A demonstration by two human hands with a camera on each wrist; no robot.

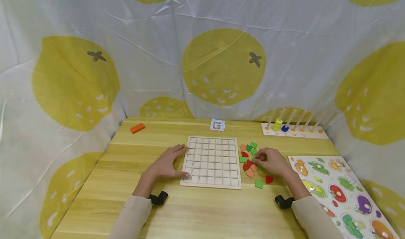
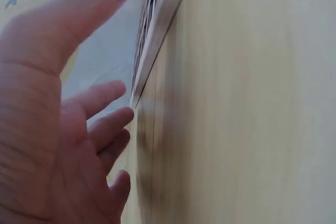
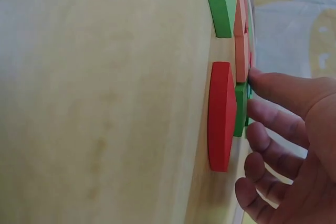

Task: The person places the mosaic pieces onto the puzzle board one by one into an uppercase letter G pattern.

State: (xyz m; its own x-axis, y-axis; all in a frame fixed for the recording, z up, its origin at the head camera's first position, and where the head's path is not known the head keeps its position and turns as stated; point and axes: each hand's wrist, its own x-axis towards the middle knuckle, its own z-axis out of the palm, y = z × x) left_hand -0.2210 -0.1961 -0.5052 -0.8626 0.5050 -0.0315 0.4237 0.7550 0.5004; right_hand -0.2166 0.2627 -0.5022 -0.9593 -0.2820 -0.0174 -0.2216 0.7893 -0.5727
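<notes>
Right of the grid board [image 1: 211, 160], among the scattered tiles [image 1: 250, 158], the right hand [image 1: 271, 161] curls its fingers [image 3: 273, 90] onto a green tile [image 3: 240, 109]; whether it is pinched or only touched I cannot tell. The left hand [image 1: 167, 163] lies flat, fingers [image 2: 105, 124] spread, steadying the board's left edge on the worktop [image 1: 205, 204]. Best to keep that brace and lift one tile clear of its neighbours. A far card [image 1: 217, 125] seems to show a "G".
</notes>
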